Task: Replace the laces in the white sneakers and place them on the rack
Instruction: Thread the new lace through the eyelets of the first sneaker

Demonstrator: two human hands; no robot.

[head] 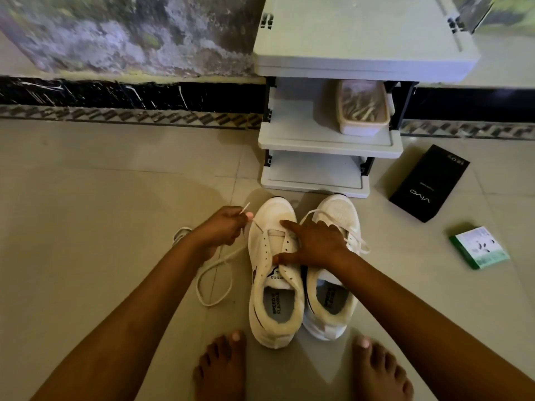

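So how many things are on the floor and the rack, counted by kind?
White sneakers: 2, left one and right one
Loose laces: 1
Boxes on the floor: 2, black and green-and-white
Tubs on the rack: 1
Racks: 1
Total: 7

1. The floor (101, 198) under my feet is smooth, glossy tile that throws back a soft sheen.
2. The sneakers (275, 256) look like smooth white synthetic leather, the right one's toe a matt mesh.
3. The lace (214, 267) in my left grip (223, 227) is flat woven cloth.
4. The rack (327, 140) is matt grey plastic.
5. The black box (428, 183) is satin card.
6. The wall (130, 39) is rough and blotched.
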